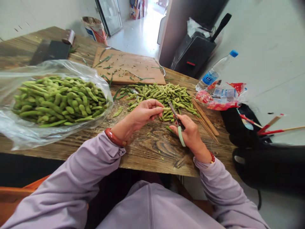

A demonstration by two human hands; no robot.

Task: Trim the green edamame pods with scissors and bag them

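Between the thumb and fingers of my left hand (144, 115) a green edamame pod (166, 109) is pinched, its free end pointing right. My right hand (190, 131) is closed around a pair of scissors (181, 133) with pale green handles. The scissor blades point up and away from me, right at the pod's tip. Just beyond both hands spreads a loose pile of edamame pods (159, 92) on the wooden table (147, 156). To the left, a clear plastic bag (105, 86) lies open with a big heap of pods (64, 100) in it. A single pod (117, 111) lies apart beside the bag.
A cutting board (131, 65) with green scraps sits behind the pile. Wooden chopsticks (206, 119) lie at the right. Beyond them are a water bottle (215, 71) and a red-and-clear package (221, 97). A dark cleaver (56, 51) rests at the back left.
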